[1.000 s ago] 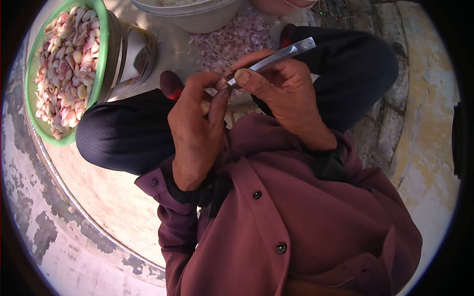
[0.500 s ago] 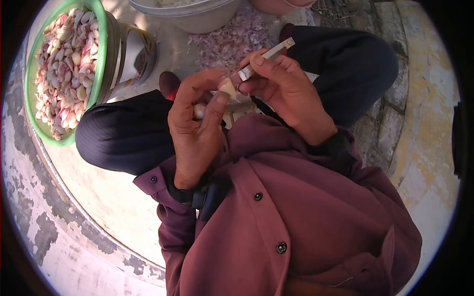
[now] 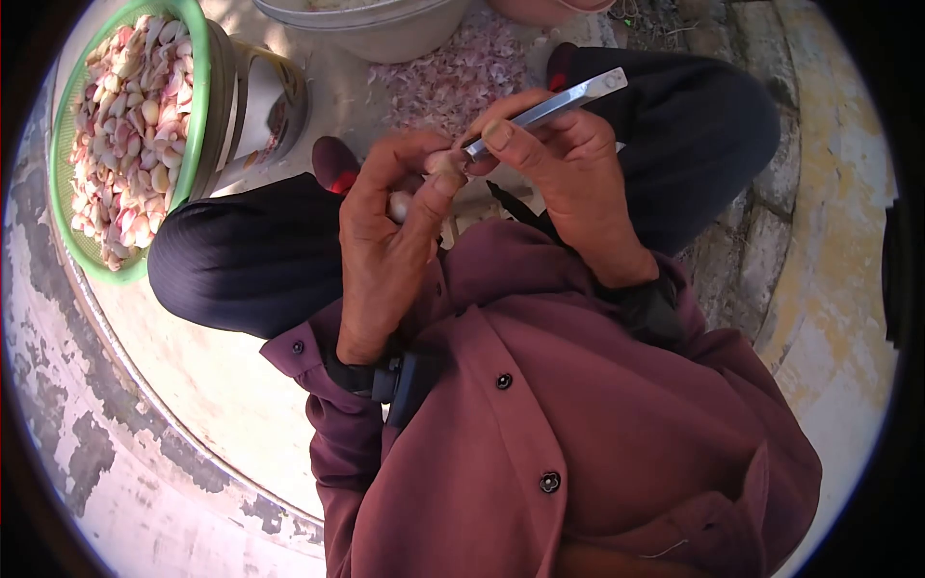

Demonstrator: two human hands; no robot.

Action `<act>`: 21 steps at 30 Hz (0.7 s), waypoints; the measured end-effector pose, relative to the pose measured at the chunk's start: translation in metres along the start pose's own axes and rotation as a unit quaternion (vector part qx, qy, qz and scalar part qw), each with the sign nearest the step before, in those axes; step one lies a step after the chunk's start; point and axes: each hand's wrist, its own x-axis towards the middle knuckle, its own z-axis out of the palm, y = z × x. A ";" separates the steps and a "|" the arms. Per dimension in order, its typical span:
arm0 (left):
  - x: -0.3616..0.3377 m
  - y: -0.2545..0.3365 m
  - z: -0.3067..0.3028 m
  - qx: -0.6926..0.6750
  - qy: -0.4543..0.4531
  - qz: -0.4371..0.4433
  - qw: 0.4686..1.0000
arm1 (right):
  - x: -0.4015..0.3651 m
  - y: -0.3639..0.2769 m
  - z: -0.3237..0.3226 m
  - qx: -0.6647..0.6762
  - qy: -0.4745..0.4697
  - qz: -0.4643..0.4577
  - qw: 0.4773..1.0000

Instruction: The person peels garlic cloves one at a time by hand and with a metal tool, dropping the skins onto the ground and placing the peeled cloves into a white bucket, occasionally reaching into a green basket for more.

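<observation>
Between the thumb and forefinger of my left hand (image 3: 390, 222) is a pale garlic clove (image 3: 444, 164). A second whitish clove (image 3: 399, 205) rests against the curled fingers of the same hand. My right hand (image 3: 578, 183) is closed on a narrow metal knife (image 3: 559, 108), whose lower end meets the clove at my left fingertips. The knife's other end points up and to the right. Both hands are close together above my lap.
A green-rimmed basket (image 3: 200, 106) of unpeeled garlic cloves stands at the upper left, over a bucket (image 3: 275, 106). Pinkish garlic skins (image 3: 453, 77) lie on the ground beyond my hands. A large pale basin (image 3: 395, 34) and a reddish one (image 3: 544, 12) are at the top.
The knife has turned, and its free end has shifted up and right. My left hand has moved slightly right, and its thumb now covers more of the clove.
</observation>
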 end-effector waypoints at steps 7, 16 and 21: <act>0.005 0.005 0.002 -0.084 0.049 -0.053 0.994 | 0.011 0.028 -0.016 0.006 0.084 -0.015 0.996; 0.009 0.001 0.000 -0.128 0.024 -0.072 0.989 | -0.003 0.021 -0.006 -0.048 0.002 -0.034 0.998; 0.005 0.004 0.003 -0.139 -0.028 -0.085 0.986 | -0.006 0.018 -0.011 0.041 -0.007 0.052 0.998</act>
